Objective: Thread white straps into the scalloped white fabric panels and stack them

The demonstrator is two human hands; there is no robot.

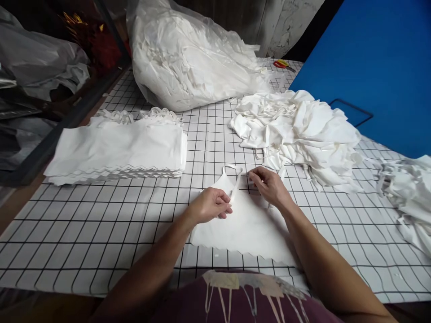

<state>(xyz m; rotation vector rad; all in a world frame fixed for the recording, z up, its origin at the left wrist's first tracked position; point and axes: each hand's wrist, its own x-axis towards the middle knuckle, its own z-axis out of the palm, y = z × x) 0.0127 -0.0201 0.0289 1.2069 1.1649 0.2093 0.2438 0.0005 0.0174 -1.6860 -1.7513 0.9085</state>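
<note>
A white camisole-like garment with thin straps and a wavy hem lies flat in front of me. My left hand is over its upper left part, thumb and fingertips pinched at a looped shoulder strap. Just above the garment's upper right corner is my right hand, with thumb and forefinger curled together. What its fingers hold, if anything, is hidden. Part of another strap shows behind that hand.
On the left, a neat stack of folded white garments sits on the checked tablecloth. Loose white garments are heaped at the right, with another pile farther right. Behind stand a stuffed plastic bag, scissors and a blue panel.
</note>
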